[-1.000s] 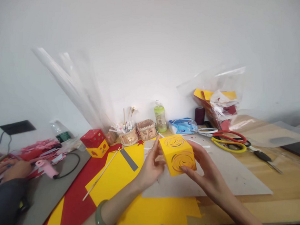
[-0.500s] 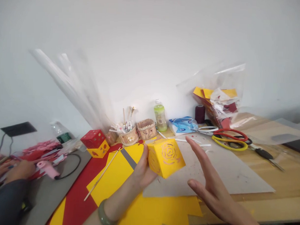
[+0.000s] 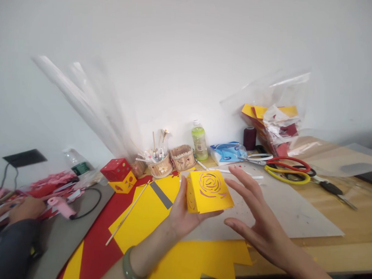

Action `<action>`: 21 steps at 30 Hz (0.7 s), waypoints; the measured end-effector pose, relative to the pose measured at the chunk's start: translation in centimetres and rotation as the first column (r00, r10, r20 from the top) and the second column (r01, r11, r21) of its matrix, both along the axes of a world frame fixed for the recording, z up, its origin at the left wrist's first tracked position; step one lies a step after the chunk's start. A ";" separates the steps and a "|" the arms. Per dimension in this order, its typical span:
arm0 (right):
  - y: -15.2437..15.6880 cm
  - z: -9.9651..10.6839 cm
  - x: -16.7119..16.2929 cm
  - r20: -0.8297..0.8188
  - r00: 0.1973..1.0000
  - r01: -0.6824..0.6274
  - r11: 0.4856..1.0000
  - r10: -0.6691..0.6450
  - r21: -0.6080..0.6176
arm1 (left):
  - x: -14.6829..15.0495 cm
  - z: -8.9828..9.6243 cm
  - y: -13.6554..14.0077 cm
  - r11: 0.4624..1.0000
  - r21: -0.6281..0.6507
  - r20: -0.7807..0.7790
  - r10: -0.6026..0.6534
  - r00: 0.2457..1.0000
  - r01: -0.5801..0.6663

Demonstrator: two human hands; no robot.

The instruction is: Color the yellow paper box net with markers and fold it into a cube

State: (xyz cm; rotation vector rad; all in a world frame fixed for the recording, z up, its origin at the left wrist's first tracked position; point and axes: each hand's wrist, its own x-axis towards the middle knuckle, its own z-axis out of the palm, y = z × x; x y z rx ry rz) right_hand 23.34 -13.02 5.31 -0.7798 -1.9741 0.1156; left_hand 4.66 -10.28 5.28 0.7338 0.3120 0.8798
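Observation:
A yellow paper box [image 3: 210, 193] with a cut-out rose pattern rests in my left hand [image 3: 183, 214], thumb along its left side and fingers underneath. Swirling slits show on its upper face, and part of another cut pattern on the left face. Just to the right of the box hovers my right hand [image 3: 259, 217], fingers apart and holding nothing; a contact with the box cannot be made out. Below lie yellow paper sheets [image 3: 188, 257] and a grey-white board [image 3: 293, 216]. A thin wooden stick [image 3: 127, 214] lies across the yellow paper at left.
Scissors [image 3: 287, 169] with red and yellow handles lie at right. A tissue pack [image 3: 228, 153], green bottle [image 3: 199, 140] and small baskets [image 3: 182, 157] line the wall. Stacked red and yellow boxes [image 3: 119, 176] stand left, near a pink glue gun [image 3: 61, 206] and another person's hand [image 3: 27, 209].
The box has tipped in my left hand, so its rose-patterned face now points more upward. My right hand has come closer to it, with its fingers more spread.

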 end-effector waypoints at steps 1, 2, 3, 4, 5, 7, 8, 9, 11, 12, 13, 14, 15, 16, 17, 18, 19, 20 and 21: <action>0.1 0.2 0.0 0.000 1.000 -0.014 1.000 0.014 0.003 | 0.1 -0.1 -0.1 1.000 -0.015 0.006 0.005 1.000 -0.005; 0.2 0.4 0.0 -0.001 0.999 -0.036 0.999 0.036 0.002 | 0.1 -0.2 -0.2 1.000 -0.026 0.012 0.008 1.000 -0.008; 0.3 0.5 0.1 -0.006 0.998 -0.062 0.998 0.062 -0.001 | 0.2 -0.3 -0.3 0.999 -0.035 0.017 0.007 1.000 -0.006; 0.4 0.7 0.1 -0.015 0.996 -0.089 0.996 0.089 -0.011 | 0.3 -0.4 -0.5 0.999 -0.041 0.021 -0.001 1.000 0.002; 0.5 0.7 0.1 -0.026 0.993 -0.116 0.993 0.115 -0.024 | 0.3 -0.5 -0.6 0.999 -0.046 0.022 -0.016 1.000 0.017; 0.6 0.8 0.2 -0.052 0.986 -0.161 0.986 0.159 -0.048 | 0.5 -0.6 -0.8 0.997 -0.057 0.020 -0.051 0.999 0.052; 0.6 0.8 0.3 -0.067 0.982 -0.183 0.982 0.179 -0.058 | 0.6 -0.6 -0.8 0.996 -0.063 0.017 -0.065 0.998 0.066; 0.6 0.8 0.3 -0.082 0.977 -0.203 0.977 0.197 -0.068 | 0.6 -0.7 -0.9 0.995 -0.068 0.014 -0.074 0.997 0.075; 0.5 0.8 0.3 -0.109 0.968 -0.237 0.968 0.228 -0.080 | 0.7 -0.8 -0.9 0.993 -0.078 0.010 -0.084 0.996 0.085; 0.5 0.8 0.3 -0.123 0.964 -0.247 0.965 0.236 -0.087 | 0.8 -0.8 -0.9 0.993 -0.080 0.009 -0.086 0.996 0.087; 0.4 0.8 0.3 -0.136 0.961 -0.255 0.962 0.241 -0.096 | 0.8 -0.9 -1.0 0.993 -0.081 0.006 -0.085 0.996 0.086; 0.3 0.9 0.4 -0.145 0.958 -0.263 0.959 0.247 -0.108 | 0.9 -1.0 -1.0 0.993 -0.079 0.003 -0.083 0.997 0.083; 0.2 0.9 0.4 -0.153 0.956 -0.272 0.954 0.252 -0.123 | 0.9 -1.1 -1.1 0.994 -0.079 -0.001 -0.081 0.997 0.081; 0.0 1.0 0.5 -0.160 0.954 -0.279 0.949 0.255 -0.145 | 0.9 -1.1 -1.1 0.994 -0.081 -0.006 -0.080 0.997 0.079; -0.1 1.1 0.5 -0.169 0.952 -0.284 0.943 0.256 -0.173 | 0.9 -1.2 -1.2 0.993 -0.085 -0.013 -0.079 0.997 0.078; -0.3 1.2 0.5 -0.178 0.951 -0.288 0.935 0.254 -0.205 | 0.9 -1.2 -1.3 0.993 -0.091 -0.025 -0.078 0.997 0.076; -0.4 1.3 0.6 -0.190 0.949 -0.293 0.926 0.251 -0.238 | 0.9 -1.2 -1.3 0.993 -0.097 -0.041 -0.076 0.996 0.072; -0.5 1.5 0.6 -0.205 0.948 -0.296 0.916 0.245 -0.271 | 0.9 -1.2 -1.3 0.993 -0.101 -0.058 -0.073 0.996 0.067; -0.6 1.6 0.5 -0.219 0.947 -0.295 0.907 0.235 -0.301 | 0.8 -1.1 -1.3 0.993 -0.102 -0.074 -0.071 0.995 0.063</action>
